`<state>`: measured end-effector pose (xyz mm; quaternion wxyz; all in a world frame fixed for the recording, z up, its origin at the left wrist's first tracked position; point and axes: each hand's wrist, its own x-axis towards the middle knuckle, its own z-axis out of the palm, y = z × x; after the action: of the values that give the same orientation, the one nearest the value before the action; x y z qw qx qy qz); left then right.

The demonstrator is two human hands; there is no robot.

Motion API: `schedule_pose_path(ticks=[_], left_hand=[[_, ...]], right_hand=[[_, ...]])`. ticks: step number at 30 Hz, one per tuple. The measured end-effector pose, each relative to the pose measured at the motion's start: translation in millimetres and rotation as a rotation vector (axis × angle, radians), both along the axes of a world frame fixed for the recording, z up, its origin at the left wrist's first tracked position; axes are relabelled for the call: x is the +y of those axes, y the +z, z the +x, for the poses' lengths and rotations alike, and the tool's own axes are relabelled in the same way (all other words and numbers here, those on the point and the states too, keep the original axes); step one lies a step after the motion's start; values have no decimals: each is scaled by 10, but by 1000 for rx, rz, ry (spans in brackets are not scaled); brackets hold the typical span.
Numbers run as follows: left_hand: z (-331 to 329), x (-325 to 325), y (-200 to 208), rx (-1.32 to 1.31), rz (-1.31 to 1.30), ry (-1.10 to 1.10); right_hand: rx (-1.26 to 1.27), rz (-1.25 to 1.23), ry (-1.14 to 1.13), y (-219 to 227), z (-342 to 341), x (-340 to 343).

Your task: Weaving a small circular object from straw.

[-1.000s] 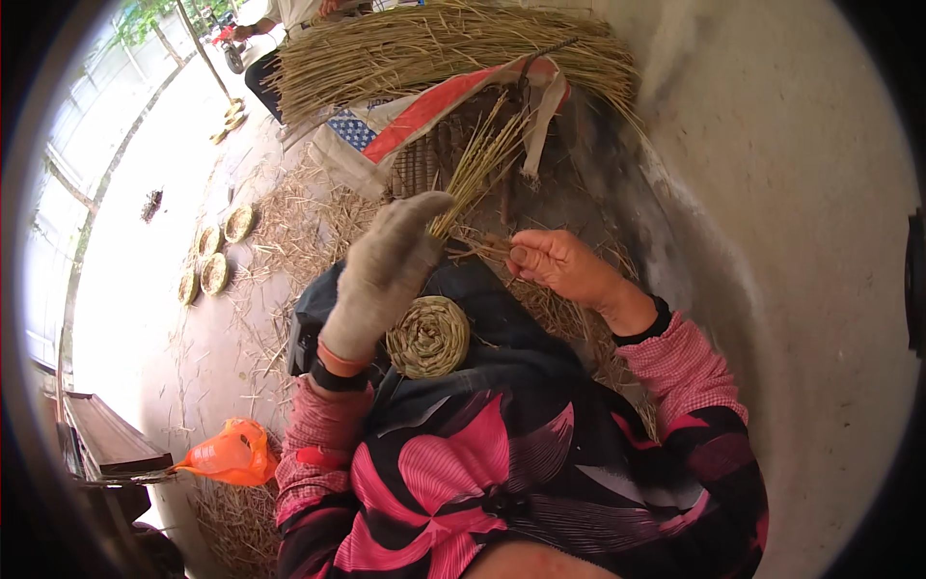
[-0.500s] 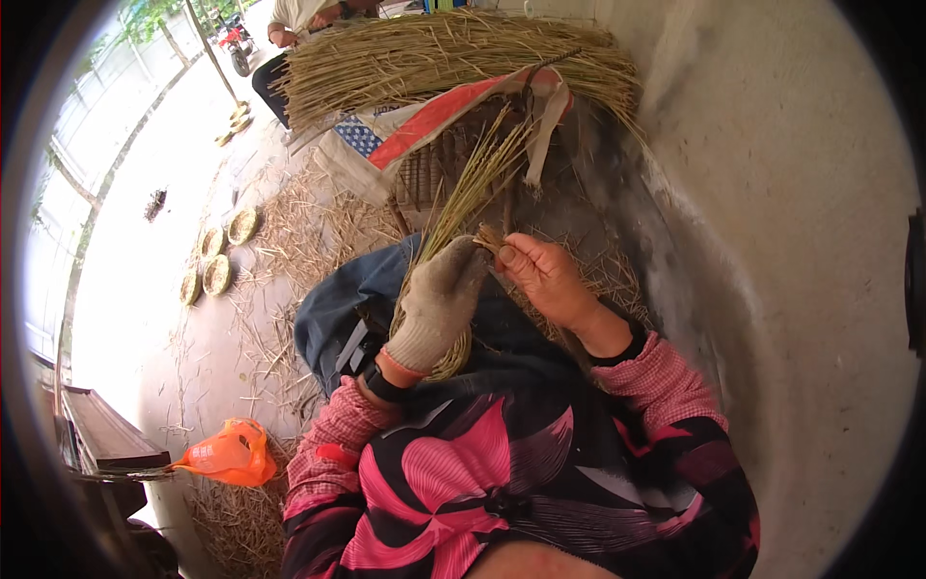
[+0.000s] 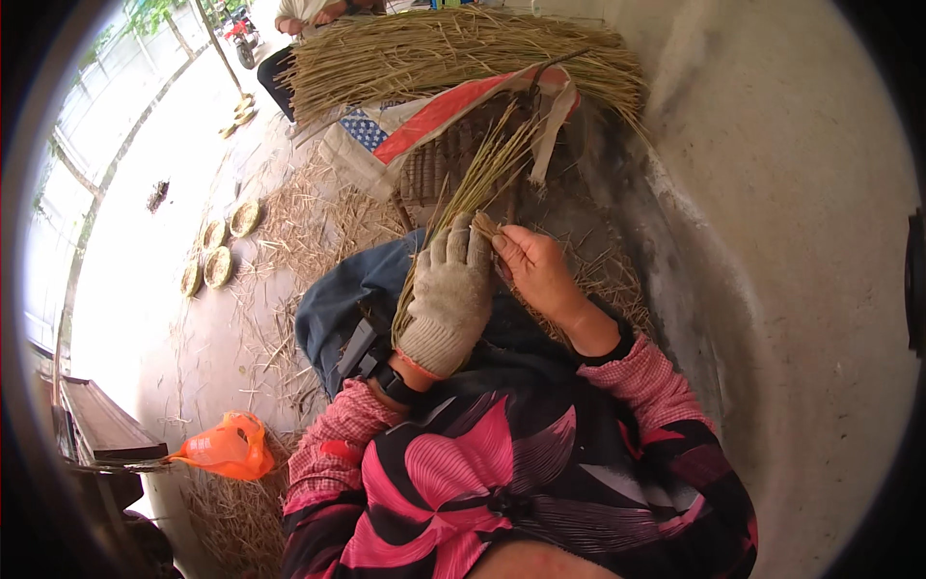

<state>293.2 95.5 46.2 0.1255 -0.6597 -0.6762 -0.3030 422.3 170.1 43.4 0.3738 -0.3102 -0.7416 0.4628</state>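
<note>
A long bundle of green-yellow straw (image 3: 490, 172) runs away from my lap, its loose tips spread at the far end. My left hand (image 3: 449, 297), in a pale knitted glove, lies back-up over the near part of the bundle. Its fingers are close together and bent over the straw; the palm side is hidden. Just to the right, my right hand (image 3: 542, 274) is bare and closed, with thumb and forefinger pinching a tan straw strand (image 3: 485, 226) against the left fingertips. Under the left hand, the rest of the straw work is mostly covered.
A big heap of straw stalks (image 3: 463, 53) lies ahead, with a striped cloth (image 3: 424, 135) hanging before it. Round straw baskets (image 3: 218, 266) sit on the floor at left. An orange bag (image 3: 230, 448) hangs lower left. A wall (image 3: 791, 241) rises at right; another person (image 3: 313, 17) sits far left.
My left hand has rolled so its back and fingers face up, and it has shifted slightly right. My right hand stays pinched on the strand, moved slightly nearer me.
</note>
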Motion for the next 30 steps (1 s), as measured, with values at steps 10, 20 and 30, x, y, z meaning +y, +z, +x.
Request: schedule_pose_path(ticks=[10, 20, 30], left_hand=[[-1239, -382, 333, -580, -203, 20], [-745, -145, 99, 31, -606, 86], [-1068, -163, -185, -448, -318, -244]], right_hand=[[-120, 500, 210, 33, -115, -211], [-320, 578, 565, -229, -219, -442], [-275, 527, 542, -259, -133, -419]])
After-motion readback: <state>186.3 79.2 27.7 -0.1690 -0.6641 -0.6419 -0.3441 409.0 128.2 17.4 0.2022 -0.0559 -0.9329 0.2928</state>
